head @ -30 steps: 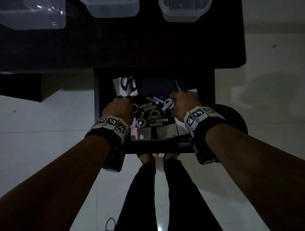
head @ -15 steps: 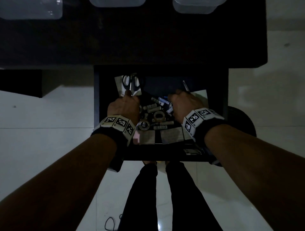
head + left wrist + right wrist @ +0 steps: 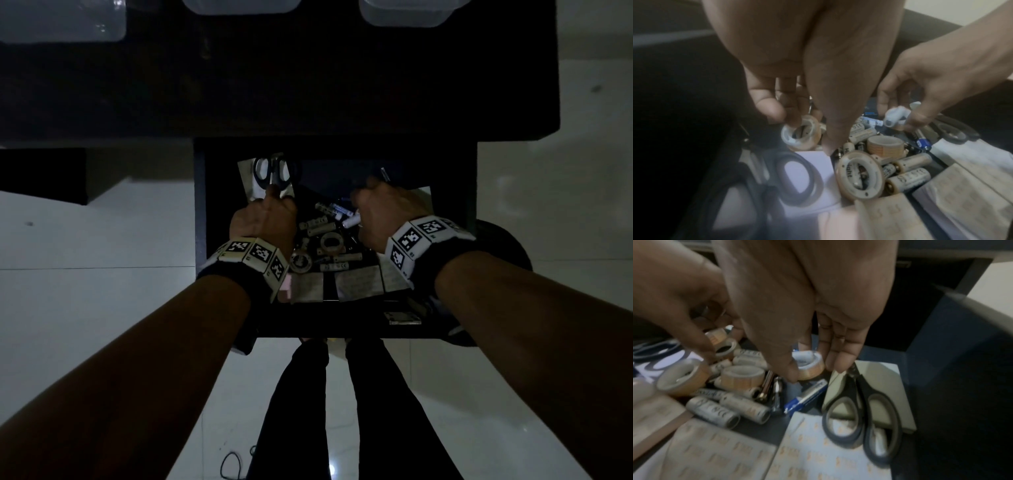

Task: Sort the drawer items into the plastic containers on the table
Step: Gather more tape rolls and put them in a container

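Note:
The open black drawer [image 3: 200, 219] holds tape rolls, batteries [image 3: 908, 178], paper slips and two pairs of black-handled scissors [image 3: 272, 171]. My left hand [image 3: 803, 134] is at the drawer's left and pinches a small clear tape roll [image 3: 800, 138] between thumb and fingers, just above the scissors [image 3: 795, 178]. At the right, my right hand [image 3: 813, 371] pinches a small white-cored tape roll [image 3: 809, 365], next to the other scissors [image 3: 861, 410]. Between the hands lie a large tape roll [image 3: 859, 174] and a tan one [image 3: 885, 146].
Three clear plastic containers [image 3: 61, 20] [image 3: 239, 5] [image 3: 404, 13] stand along the far edge of the dark table [image 3: 308, 85]. Printed paper slips [image 3: 725, 451] line the drawer's front. A blue battery [image 3: 807, 395] lies by my right thumb. Pale tiled floor surrounds the table.
Both hands have reached deeper into the drawer, the left one up to the scissors at the back left. The right hand's tape roll has tilted on edge.

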